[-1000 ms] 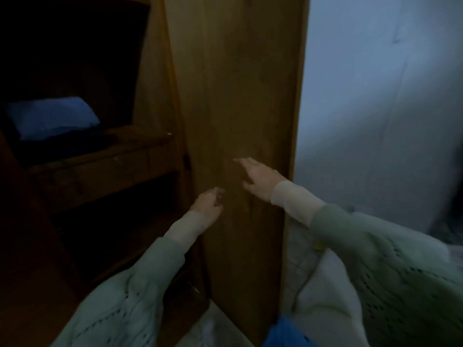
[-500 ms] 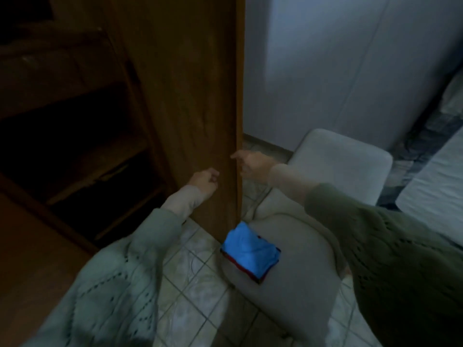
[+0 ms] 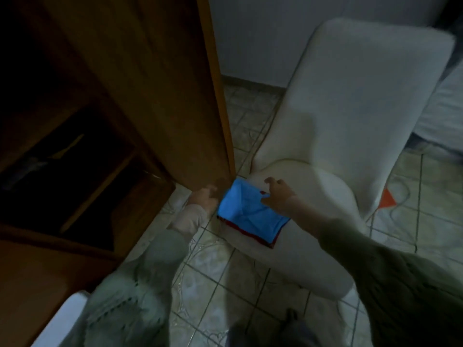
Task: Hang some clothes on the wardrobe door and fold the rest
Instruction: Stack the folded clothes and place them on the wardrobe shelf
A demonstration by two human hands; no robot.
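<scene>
Head view, dim and motion-blurred. A folded blue garment (image 3: 251, 212) lies on the front left part of the seat of a white upholstered chair (image 3: 350, 101), with a red layer (image 3: 253, 235) showing beneath its near edge; whether that red is a second garment or part of the same one cannot be told. The right hand (image 3: 278, 196) is spread over the garment's far right corner, fingers extended and slightly bent, thumb against the blue cloth, gripping nothing. The left hand (image 3: 204, 196) is at the garment's left edge, below the bottom corner of the open wooden wardrobe door (image 3: 160, 78); blur hides its fingers, so its state cannot be told, nor whether it touches the cloth. Both arms wear pale green knit sleeves (image 3: 400, 284) over lighter cuffs. The wardrobe interior (image 3: 65, 159) at left is nearly black, its shelves barely distinguishable and their contents unreadable. An orange shape (image 3: 387, 199) lies on the tiled floor (image 3: 225, 284) behind the chair, partly hidden. A white object (image 3: 62, 319) is cut off at the lower left edge.
</scene>
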